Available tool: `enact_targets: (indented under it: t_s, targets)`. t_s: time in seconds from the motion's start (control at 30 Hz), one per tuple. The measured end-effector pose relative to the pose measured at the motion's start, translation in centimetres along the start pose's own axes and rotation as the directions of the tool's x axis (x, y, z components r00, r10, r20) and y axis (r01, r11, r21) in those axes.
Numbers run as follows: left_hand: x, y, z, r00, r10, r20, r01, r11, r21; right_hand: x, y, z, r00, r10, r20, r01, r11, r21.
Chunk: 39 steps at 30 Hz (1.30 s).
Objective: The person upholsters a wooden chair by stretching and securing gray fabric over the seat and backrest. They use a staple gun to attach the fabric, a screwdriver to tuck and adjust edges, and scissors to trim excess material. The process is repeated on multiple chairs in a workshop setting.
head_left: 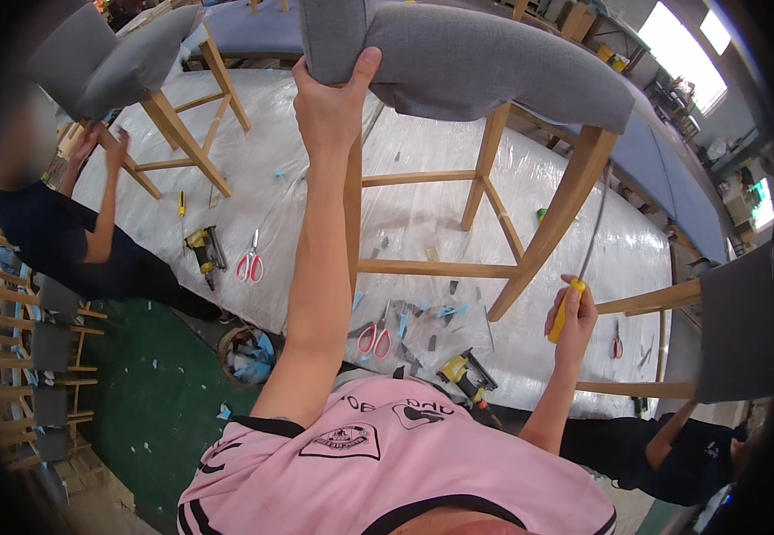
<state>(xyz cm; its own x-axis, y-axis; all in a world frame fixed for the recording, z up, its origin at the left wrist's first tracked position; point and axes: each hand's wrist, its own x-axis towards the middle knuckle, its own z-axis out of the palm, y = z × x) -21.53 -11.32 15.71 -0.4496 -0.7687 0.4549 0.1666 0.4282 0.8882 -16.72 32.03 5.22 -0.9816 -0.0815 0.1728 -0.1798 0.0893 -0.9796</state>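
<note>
A tall grey upholstered chair (pixel 467 58) with wooden legs stands on the plastic-covered table in front of me. My left hand (pixel 329 111) is closed around the chair where its backrest meets the seat, with the thumb pressed on the grey fabric. In my right hand (pixel 576 328) is a long, thin screwdriver (pixel 562 314), gripped by its yellow handle. Its shaft points up beside the chair's right front leg; the tip is hard to make out. Below the chair lie red-handled scissors (pixel 375 341) and a yellow-and-black staple gun (pixel 467 376).
Plastic sheeting (pixel 271 116) covers the table, strewn with blue and dark scraps. At left, a co-worker (pixel 66 223) handles another grey chair (pixel 124 76); a second staple gun (pixel 204 254) and scissors (pixel 251 265) lie nearby. Another co-worker (pixel 681 455) and chair (pixel 735 330) are at right. A scrap bin (pixel 249 354) stands on the floor.
</note>
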Motion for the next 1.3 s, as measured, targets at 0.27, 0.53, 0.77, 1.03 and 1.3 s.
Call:
enact_targets:
  t_s: [0.27,0.53,0.77,1.03,1.3]
  targets:
    - [-0.9,6.6,2.0,0.625,0.773,-0.109,-0.701,0.617,0.357,1.3,-3.6,-4.1,0.949,-0.045,0.312,0.053,0.998,-0.017]
    - [10.0,11.0,17.5,0.306,0.425,0.852,-0.862,0.503,0.059,4.5,-6.1,-4.7,0.877,0.113,0.467,0.007,0.968,-0.249]
    - [11.7,12.8,16.3,0.238,0.227,0.944,-0.722,0.692,0.015,6.3,-8.2,-3.9,0.888,0.034,0.459,0.056,0.982,-0.180]
    - [12.0,12.7,17.3,0.193,0.209,0.959,-0.714,0.700,-0.009,6.4,-9.7,-3.6,0.856,0.083,0.509,-0.080,0.996,-0.028]
    - [12.0,12.5,18.1,0.159,0.212,0.964,-0.709,0.704,-0.038,5.7,-9.3,-1.8,0.899,-0.138,0.416,0.233,0.954,-0.187]
